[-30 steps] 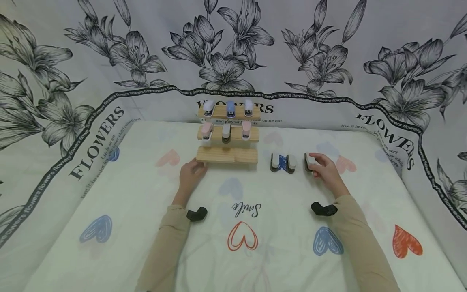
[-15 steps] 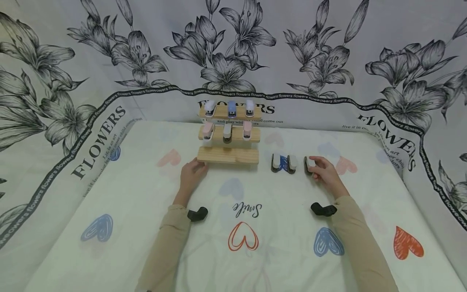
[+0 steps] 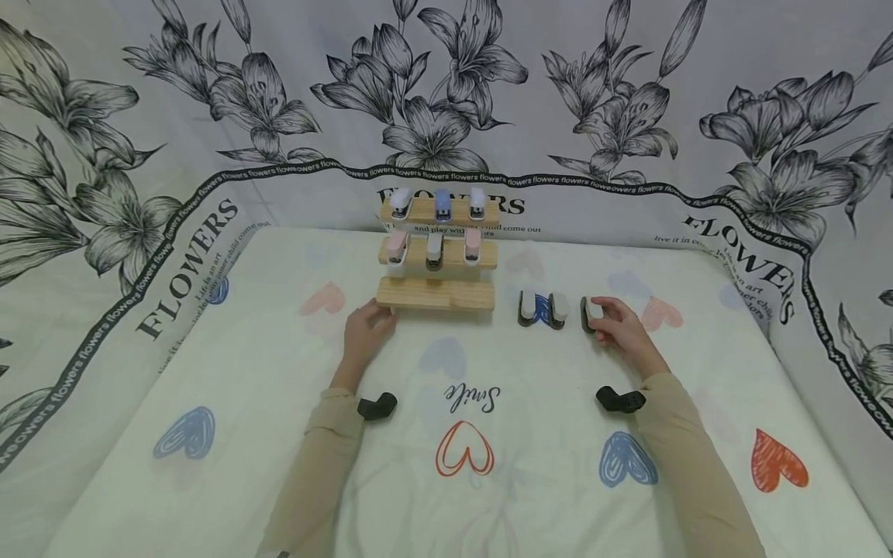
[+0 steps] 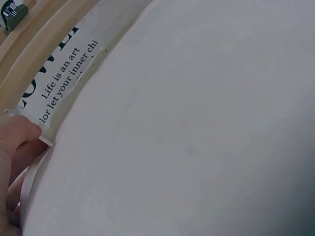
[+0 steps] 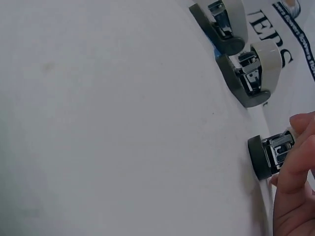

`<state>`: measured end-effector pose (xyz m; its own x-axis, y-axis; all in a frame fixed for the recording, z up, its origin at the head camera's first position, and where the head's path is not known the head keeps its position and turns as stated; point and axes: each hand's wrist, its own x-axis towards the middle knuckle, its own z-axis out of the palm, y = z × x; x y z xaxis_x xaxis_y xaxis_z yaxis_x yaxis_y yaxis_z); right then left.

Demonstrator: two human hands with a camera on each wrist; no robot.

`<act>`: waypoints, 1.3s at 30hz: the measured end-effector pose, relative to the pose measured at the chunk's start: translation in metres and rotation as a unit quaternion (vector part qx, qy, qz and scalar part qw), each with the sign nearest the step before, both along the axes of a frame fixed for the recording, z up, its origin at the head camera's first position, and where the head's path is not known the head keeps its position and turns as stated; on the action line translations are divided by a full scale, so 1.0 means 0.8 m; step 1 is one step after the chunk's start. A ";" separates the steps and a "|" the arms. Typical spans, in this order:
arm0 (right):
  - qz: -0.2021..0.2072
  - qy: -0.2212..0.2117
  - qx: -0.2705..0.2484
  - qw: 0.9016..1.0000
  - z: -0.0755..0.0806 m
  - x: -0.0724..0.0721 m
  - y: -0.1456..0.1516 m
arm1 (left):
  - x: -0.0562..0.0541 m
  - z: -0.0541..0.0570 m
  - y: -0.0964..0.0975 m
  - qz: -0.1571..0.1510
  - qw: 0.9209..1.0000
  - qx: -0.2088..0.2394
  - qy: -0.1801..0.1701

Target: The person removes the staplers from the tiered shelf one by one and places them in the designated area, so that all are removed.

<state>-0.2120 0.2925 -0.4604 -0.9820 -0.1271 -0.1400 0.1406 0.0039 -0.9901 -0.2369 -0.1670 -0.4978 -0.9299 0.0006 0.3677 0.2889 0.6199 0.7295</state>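
My right hand [image 3: 621, 325] pinches a small stapler [image 5: 260, 158] with a dark base and pale top between thumb and fingers, right of the rack. Two matching staplers, one [image 3: 526, 308] beside the other [image 3: 556, 311], stand to its left on the cloth. At the left end of the three-tier wooden rack [image 3: 436, 294], my left hand [image 3: 366, 329] grips the front corner below the lowest shelf; in the left wrist view its thumb and fingers close on a pale side support [image 4: 45, 141]. Part of the held stapler is hidden behind my right fingers.
The rack's middle shelf bears two pink staplers, one [image 3: 396, 248] at the left, and a grey one [image 3: 434, 252] between them. On the top shelf are a blue stapler [image 3: 443, 205] and two whitish ones. A flower-printed curtain [image 3: 446, 116] hangs behind the heart-patterned tablecloth [image 3: 530, 480].
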 end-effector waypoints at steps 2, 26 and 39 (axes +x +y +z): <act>0.006 0.006 0.042 0.999 0.006 -0.001 0.003 | 0.000 0.000 0.000 0.000 1.000 0.002 -0.003; 0.041 0.097 0.046 0.993 0.089 -0.037 -0.113 | 0.004 0.005 -0.001 -0.001 1.000 0.009 0.001; 0.062 0.085 0.022 0.994 0.093 -0.067 -0.190 | 0.001 0.000 -0.004 0.007 1.000 0.004 -0.019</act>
